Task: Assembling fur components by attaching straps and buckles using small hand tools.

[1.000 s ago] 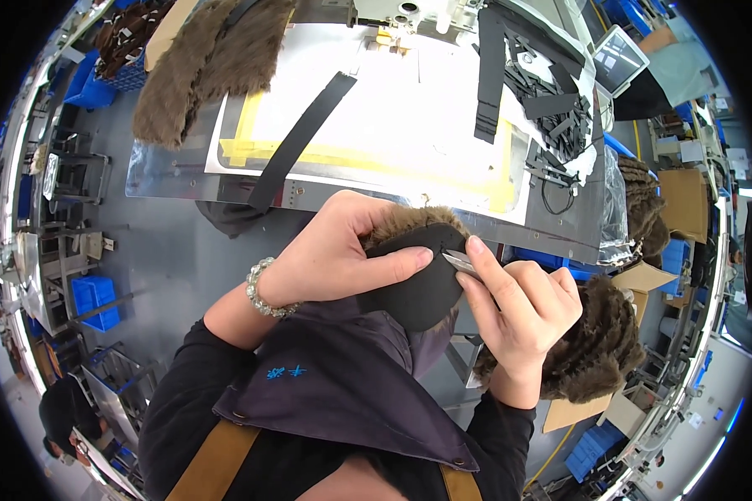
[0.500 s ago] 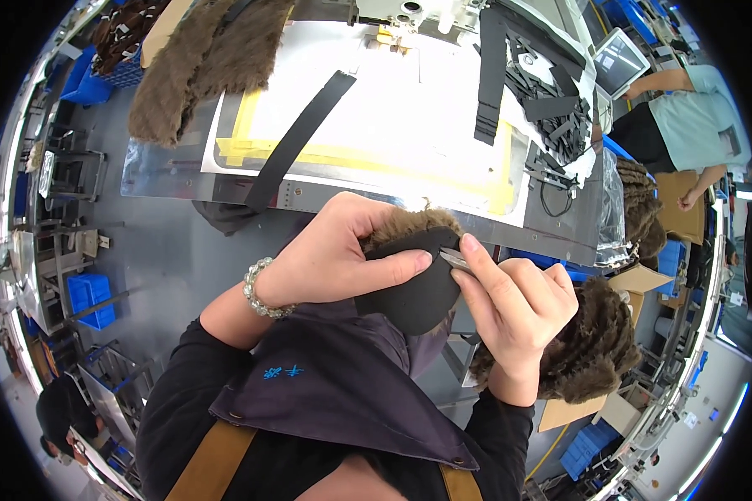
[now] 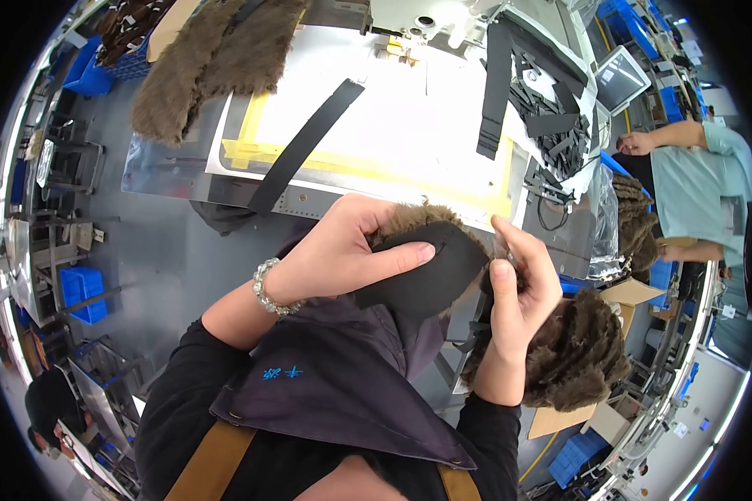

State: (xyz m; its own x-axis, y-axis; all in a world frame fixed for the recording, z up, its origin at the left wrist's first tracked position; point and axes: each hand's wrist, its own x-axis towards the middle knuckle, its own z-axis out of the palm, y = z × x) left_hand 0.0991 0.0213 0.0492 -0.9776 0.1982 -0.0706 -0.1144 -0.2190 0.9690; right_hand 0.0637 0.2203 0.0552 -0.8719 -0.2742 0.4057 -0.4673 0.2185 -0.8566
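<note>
By the near edge of the surface [image 3: 163, 171], we have a fur-backed black piece [image 3: 443, 280] pinched in the closed grip of our left hand [image 3: 342, 255], thumb laid on its dark face. Just beside its right edge, our right hand [image 3: 524, 292] keeps thumb and forefinger tips parted; we cannot tell whether its grip holds anything. Beyond, a black strip [image 3: 309, 142] crosses yellow tape [image 3: 246, 153].

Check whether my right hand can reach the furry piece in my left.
Likely yes: your right hand is close beside the furry piece, whose right edge the left hand leaves uncovered.
</note>
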